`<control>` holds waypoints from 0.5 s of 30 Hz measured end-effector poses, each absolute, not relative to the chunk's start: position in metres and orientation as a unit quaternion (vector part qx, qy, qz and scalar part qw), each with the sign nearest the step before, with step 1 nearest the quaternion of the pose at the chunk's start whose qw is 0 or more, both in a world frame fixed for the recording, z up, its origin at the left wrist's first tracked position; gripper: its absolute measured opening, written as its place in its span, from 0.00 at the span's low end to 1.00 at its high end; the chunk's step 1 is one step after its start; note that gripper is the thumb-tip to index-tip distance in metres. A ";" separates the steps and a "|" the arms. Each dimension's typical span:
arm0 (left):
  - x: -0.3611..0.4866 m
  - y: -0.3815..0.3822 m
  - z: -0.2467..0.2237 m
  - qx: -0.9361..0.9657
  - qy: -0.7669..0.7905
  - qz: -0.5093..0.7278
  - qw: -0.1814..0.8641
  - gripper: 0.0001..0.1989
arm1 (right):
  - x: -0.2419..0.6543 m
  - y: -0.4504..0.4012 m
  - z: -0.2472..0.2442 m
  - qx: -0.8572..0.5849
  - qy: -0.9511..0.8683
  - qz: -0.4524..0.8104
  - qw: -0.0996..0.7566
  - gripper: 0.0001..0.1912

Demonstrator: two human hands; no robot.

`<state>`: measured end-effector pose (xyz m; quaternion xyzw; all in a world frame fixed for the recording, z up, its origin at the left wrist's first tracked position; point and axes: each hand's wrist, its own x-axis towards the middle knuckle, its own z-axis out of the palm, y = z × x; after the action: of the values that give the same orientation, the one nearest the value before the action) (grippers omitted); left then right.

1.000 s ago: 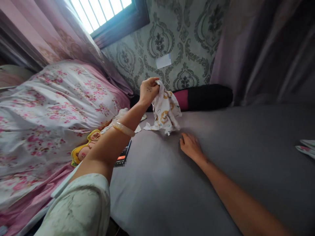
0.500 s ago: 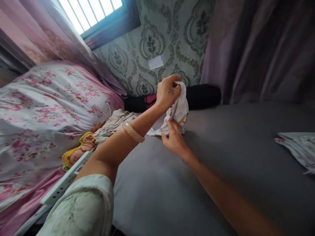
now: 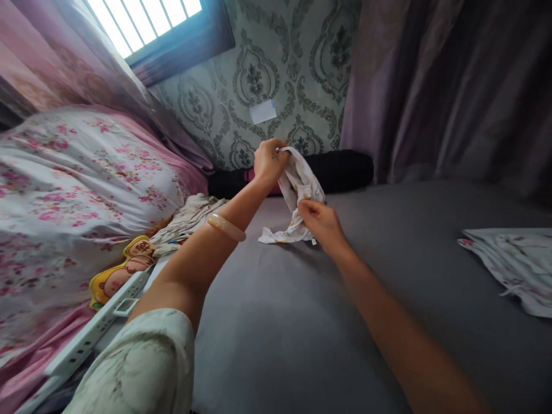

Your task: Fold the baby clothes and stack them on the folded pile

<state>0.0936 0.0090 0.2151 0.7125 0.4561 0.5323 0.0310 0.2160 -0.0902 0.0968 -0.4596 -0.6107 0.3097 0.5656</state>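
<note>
My left hand [image 3: 271, 161] is raised over the bed and closed on the upper edge of a small white printed garment [image 3: 302, 178]. The garment hangs down in a loose loop, its lower end trailing on the grey bedsheet [image 3: 267, 310]. Lower and to the right, my right hand [image 3: 321, 223] has its fingers curled in a pinch on the garment's side. A small tag shows at the bottom hem. What kind of garment it is, I cannot make out, as it is bunched.
Left lie a floral quilt [image 3: 107, 172], crumpled pale clothes [image 3: 190, 215], a yellow plush toy [image 3: 107, 282] and a white power strip [image 3: 86, 339]. A long black bundle [image 3: 345, 169] rests along the wall. Folded cloth [image 3: 513, 253] lies at the right.
My right hand has gone from spread fingers against the garment to a pinch on it. The garment hangs more open, and its lower part has swung out. The view has shifted slightly right.
</note>
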 end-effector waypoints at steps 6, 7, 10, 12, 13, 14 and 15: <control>0.064 0.019 0.202 0.668 0.516 0.527 0.097 0.06 | 0.250 -0.106 0.141 -0.412 -0.409 0.483 0.656 0.10; 0.065 0.018 0.199 0.671 0.517 0.517 0.128 0.05 | 0.256 -0.110 0.148 -0.417 -0.393 0.487 0.659 0.09; 0.072 0.011 0.189 0.686 0.506 0.469 0.233 0.04 | 0.275 -0.118 0.162 -0.432 -0.372 0.477 0.669 0.09; 0.078 0.004 0.183 0.692 0.490 0.433 0.306 0.05 | 0.287 -0.121 0.167 -0.442 -0.369 0.455 0.679 0.10; 0.081 0.001 0.180 0.692 0.481 0.415 0.341 0.06 | 0.293 -0.123 0.168 -0.447 -0.371 0.441 0.684 0.09; 0.083 -0.003 0.178 0.691 0.472 0.398 0.376 0.06 | 0.298 -0.125 0.169 -0.454 -0.375 0.424 0.689 0.09; 0.086 -0.006 0.175 0.690 0.461 0.378 0.411 0.07 | 0.304 -0.127 0.170 -0.461 -0.383 0.406 0.690 0.09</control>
<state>0.0858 -0.0064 0.1746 0.6897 0.4614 0.3777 0.4108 0.3040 -0.1266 0.1699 -0.4606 -0.3833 0.4062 0.6899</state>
